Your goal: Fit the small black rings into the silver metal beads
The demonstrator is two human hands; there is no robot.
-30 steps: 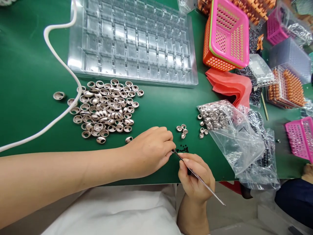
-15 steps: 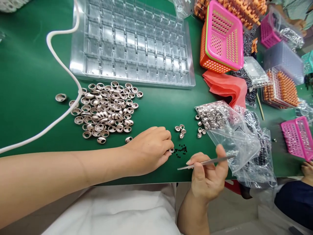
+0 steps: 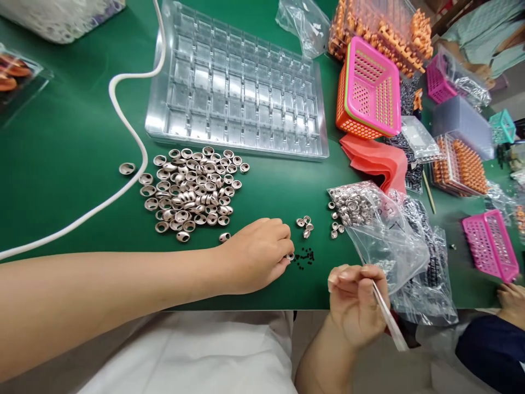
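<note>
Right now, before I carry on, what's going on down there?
A person's left hand pinches a small metal ring next to some scattered black bits. The right hand holds a slim tool, blurred and apart from the ring. A pile of metal pieces lies on the near side of a clear compartment tray.

A green workbench (image 3: 82, 169), heaped metal rings (image 3: 192, 197) and stacked baskets (image 3: 367, 98) mark a workshop.
</note>
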